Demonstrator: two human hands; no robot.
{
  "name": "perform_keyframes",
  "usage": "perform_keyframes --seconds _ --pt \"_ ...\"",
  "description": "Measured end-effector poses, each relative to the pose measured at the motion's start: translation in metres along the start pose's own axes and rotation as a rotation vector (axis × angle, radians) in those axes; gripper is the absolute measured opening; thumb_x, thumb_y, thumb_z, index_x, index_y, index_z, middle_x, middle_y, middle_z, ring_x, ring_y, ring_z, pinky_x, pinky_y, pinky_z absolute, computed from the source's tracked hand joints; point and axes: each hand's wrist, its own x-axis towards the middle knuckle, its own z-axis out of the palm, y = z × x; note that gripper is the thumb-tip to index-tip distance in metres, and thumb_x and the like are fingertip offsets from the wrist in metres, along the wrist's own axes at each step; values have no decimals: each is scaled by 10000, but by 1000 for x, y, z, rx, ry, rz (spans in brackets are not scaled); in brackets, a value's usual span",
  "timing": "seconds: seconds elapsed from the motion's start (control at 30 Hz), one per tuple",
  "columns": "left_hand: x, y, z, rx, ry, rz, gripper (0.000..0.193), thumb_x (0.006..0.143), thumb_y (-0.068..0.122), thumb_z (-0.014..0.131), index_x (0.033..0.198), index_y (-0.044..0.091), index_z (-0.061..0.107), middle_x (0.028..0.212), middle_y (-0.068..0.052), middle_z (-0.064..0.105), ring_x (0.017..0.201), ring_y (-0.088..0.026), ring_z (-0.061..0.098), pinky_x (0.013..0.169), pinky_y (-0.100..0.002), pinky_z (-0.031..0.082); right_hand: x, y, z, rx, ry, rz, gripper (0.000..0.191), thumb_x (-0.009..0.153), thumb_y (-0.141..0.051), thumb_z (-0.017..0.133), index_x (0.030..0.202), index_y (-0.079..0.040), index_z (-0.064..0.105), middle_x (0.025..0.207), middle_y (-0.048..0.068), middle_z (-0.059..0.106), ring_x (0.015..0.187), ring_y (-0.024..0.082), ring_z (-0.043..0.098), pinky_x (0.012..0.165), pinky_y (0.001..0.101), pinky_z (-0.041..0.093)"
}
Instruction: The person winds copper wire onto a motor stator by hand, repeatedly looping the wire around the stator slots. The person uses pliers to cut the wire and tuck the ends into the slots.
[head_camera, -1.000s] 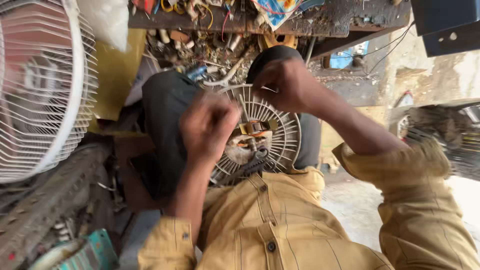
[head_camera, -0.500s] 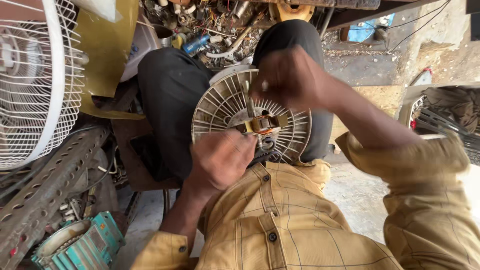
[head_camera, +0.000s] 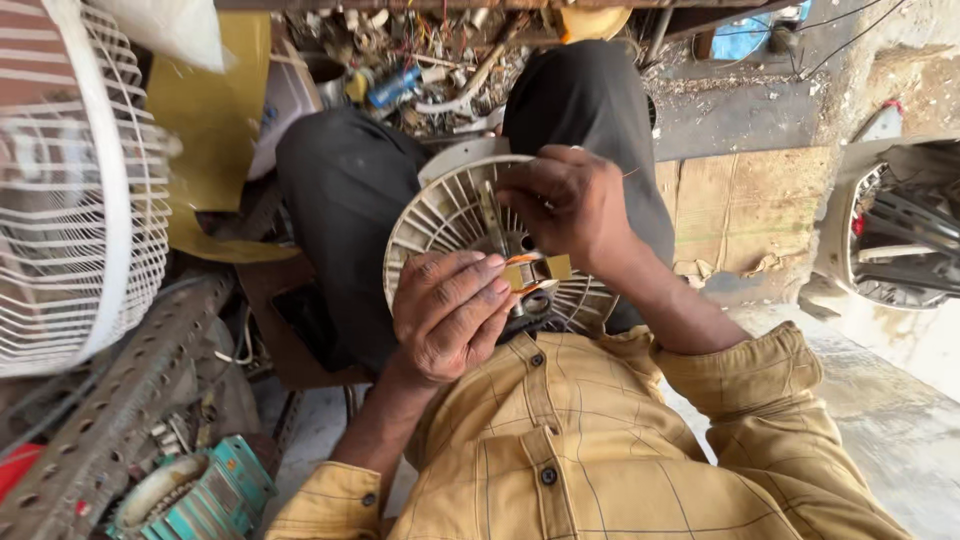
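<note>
- left hand (head_camera: 450, 315) curled shut on a small yellow part (head_camera: 535, 271) over the fan housing (head_camera: 440, 215) on the lap
- right hand (head_camera: 565, 205) pinched a thin tool (head_camera: 492, 218); tip hidden
- white grille (head_camera: 75, 200) crowded the left edge

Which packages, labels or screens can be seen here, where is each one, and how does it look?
Yellow bag or sheet: upper left, beside the white fan guard, crumpled.
White plastic bag: top left corner, bulging.
Blue cylinder, perhaps labelled: among the clutter at top, lying flat.
No screens or signs visible.
</note>
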Motion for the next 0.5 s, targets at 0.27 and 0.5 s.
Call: perform_keyframes --seconds 0.27,0.5 --pt "9 13 2 -14 0 -36 213 892 15 798 1049 45 659 1168 -113 709 1073 -307 708 941 -431 581 -11 22 7 -14 71 -55 144 822 -190 832 938 -124 780 804 84 688 704 310 685 595 413 537" --pt "48 -15 2 -449 -115 -532 93 884 60 788 925 29 711 959 -96 709 919 -179 667 830 -328 541 9 -7 -28 -17 -10 -54 144 791 -184 825 886 -99 757 807 91 702 776 316 704 653 427 562"
